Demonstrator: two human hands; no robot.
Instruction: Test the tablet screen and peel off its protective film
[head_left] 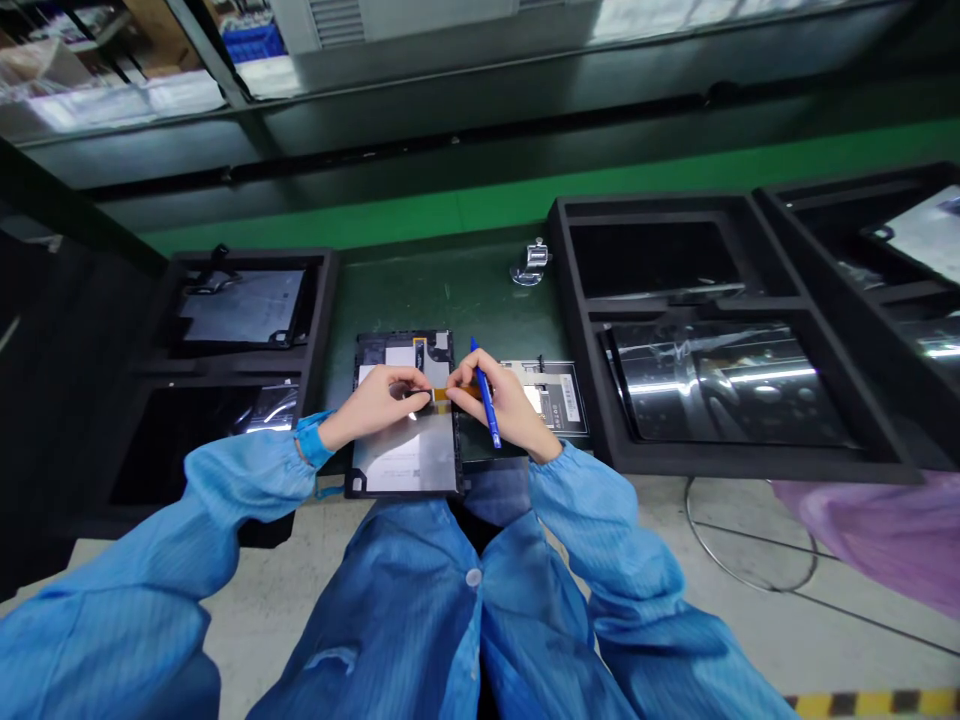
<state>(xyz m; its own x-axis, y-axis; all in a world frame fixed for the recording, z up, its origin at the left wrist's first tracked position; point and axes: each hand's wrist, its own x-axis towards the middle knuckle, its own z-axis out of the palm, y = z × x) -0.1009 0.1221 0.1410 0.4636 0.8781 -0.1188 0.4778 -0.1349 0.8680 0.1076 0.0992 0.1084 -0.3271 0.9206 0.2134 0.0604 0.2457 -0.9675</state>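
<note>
A flat screen panel (405, 465) with a silvery back and black rim lies on the bench before me. Above it, my left hand (379, 402) is closed in a pinch at the left end of an orange flex cable (441, 395). On the other side of the cable, my right hand (514, 405) pinches it between thumb and forefinger. A blue pen (487, 405) is also held in my right hand, slanting across the fingers. Just right of that hand lies a flat board with a white label (570, 398), partly covered by the hand. A blue wrist strap (313, 440) circles my left wrist.
Black foam trays stand at left (322, 300) and right (589, 350), holding panels. A small chrome stand (531, 262) sits on the green bench (420, 280) toward the back. At far right are another tray (847, 290) and a person's pink sleeve (885, 530).
</note>
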